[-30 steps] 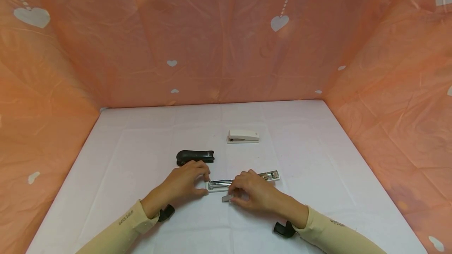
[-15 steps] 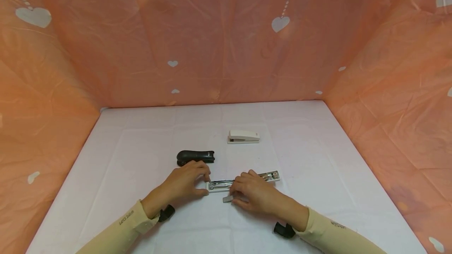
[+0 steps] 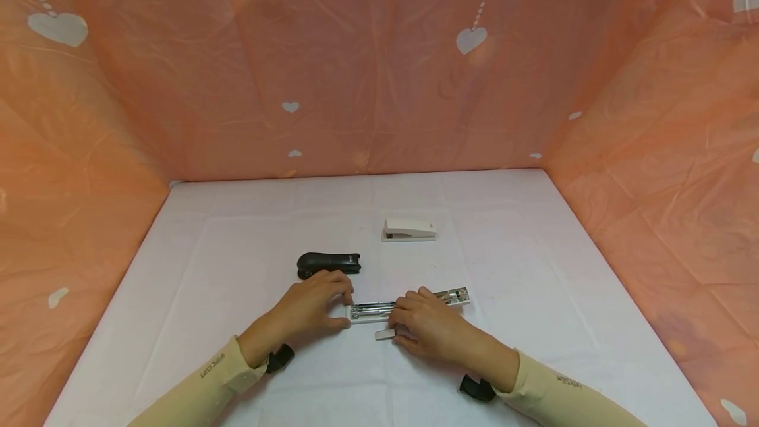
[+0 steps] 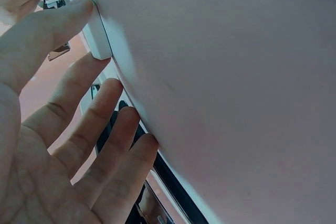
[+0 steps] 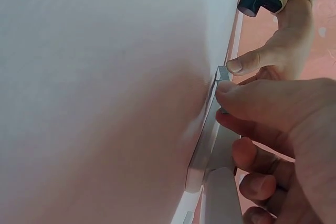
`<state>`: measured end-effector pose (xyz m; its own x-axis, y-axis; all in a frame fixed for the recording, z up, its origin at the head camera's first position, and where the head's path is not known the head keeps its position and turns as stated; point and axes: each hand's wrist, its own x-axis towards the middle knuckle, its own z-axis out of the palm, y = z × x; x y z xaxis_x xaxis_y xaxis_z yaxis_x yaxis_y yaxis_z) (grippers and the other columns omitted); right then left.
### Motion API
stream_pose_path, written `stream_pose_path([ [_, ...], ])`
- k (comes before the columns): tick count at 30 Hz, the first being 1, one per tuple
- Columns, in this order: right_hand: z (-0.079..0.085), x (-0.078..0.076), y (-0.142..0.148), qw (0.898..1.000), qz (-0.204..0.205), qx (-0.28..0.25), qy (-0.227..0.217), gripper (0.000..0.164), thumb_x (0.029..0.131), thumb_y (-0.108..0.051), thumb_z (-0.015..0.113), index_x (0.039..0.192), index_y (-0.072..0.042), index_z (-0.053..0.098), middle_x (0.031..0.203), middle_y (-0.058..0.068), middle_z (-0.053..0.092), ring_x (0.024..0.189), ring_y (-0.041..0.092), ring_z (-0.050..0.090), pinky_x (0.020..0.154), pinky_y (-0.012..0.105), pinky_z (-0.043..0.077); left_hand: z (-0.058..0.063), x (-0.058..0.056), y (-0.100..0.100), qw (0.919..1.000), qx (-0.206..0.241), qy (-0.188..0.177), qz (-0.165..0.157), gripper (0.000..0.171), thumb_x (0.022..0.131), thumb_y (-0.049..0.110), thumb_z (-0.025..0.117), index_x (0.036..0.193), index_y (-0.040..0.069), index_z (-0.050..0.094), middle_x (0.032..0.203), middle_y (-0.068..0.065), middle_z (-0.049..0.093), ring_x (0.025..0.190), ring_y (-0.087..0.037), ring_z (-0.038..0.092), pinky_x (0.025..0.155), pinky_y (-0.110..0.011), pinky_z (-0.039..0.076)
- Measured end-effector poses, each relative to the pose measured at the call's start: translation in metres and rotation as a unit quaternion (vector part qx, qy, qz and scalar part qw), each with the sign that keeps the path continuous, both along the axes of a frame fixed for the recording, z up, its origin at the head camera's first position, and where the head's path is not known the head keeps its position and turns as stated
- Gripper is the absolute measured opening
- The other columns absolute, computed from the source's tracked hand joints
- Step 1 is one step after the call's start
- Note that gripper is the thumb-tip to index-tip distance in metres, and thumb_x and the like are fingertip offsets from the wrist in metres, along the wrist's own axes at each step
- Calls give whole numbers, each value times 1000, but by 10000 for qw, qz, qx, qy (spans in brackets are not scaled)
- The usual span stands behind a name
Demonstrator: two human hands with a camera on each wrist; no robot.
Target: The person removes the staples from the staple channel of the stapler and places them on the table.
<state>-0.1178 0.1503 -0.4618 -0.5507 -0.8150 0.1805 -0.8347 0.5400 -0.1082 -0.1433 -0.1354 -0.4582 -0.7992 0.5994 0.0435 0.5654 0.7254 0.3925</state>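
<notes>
An opened white stapler [image 3: 370, 310] lies on the white cloth in the head view, its metal staple channel facing up. My left hand [image 3: 311, 302] holds its left end, thumb on the near side and index finger on the far side; the left wrist view shows the other fingers of this hand [image 4: 94, 145] spread along the table. My right hand [image 3: 427, 321] pinches a short grey strip of staples [image 3: 384, 335] between thumb and index finger, just in front of the stapler. In the right wrist view, the strip [image 5: 224, 72] sticks out past the thumb. The right hand hides the stapler's middle.
A black stapler [image 3: 328, 263] lies just beyond my left hand. Farther back stands a second, closed white stapler [image 3: 409, 230]. Orange curtains with pale hearts [image 3: 367, 84] hang along the back and sides of the white-covered table [image 3: 237, 236].
My right hand has shifted very slightly to the right with the staple strip, which has turned a little in its fingers. The left hand has stayed in place on the stapler.
</notes>
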Motion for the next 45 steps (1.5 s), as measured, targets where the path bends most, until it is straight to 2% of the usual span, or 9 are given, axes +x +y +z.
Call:
stream_pose_path([
  [15,2,5,0,9991,-220,308,-163,15,92,-28,87,100,-22,76,99,-10,66,93,11,58,83,28,42,-1,1,0,9999,-11,-118,96,30,82,28,95,95,24,68,120,10,66,112,-18,60,78,-39,56],
  [20,2,5,0,9995,-152,262,-134,16,92,-29,87,100,-22,76,98,-10,66,92,11,58,82,28,42,-3,1,-1,9999,12,-109,88,29,82,28,95,96,24,70,120,10,67,111,-18,61,79,-39,56],
  [28,3,-3,-3,9997,-74,-209,-103,14,95,-29,84,103,-20,76,96,-9,66,90,11,58,82,29,44,-4,3,-5,9996,201,-175,5,29,84,26,93,103,23,71,122,10,67,116,-18,62,84,-42,58],
  [35,9,-12,-8,9970,-112,-742,-166,17,94,-25,84,106,-16,75,97,-8,68,90,10,58,84,30,47,-3,4,-12,9981,521,-329,-46,28,88,21,89,110,19,72,117,8,68,114,-16,65,95,-44,57],
  [39,14,-17,-11,9950,-173,-948,-258,18,95,-22,83,108,-14,74,96,-7,68,91,11,60,87,33,49,-1,4,-16,9973,693,-220,-65,28,89,18,89,113,15,74,117,6,69,116,-18,66,101,-45,55],
  [45,21,-23,-15,9936,-250,-1047,-338,20,95,-21,83,110,-11,74,93,-4,68,90,12,61,88,33,50,3,3,-25,9948,960,296,-176,29,89,14,88,114,9,74,116,1,72,114,-21,69,101,-44,56],
])
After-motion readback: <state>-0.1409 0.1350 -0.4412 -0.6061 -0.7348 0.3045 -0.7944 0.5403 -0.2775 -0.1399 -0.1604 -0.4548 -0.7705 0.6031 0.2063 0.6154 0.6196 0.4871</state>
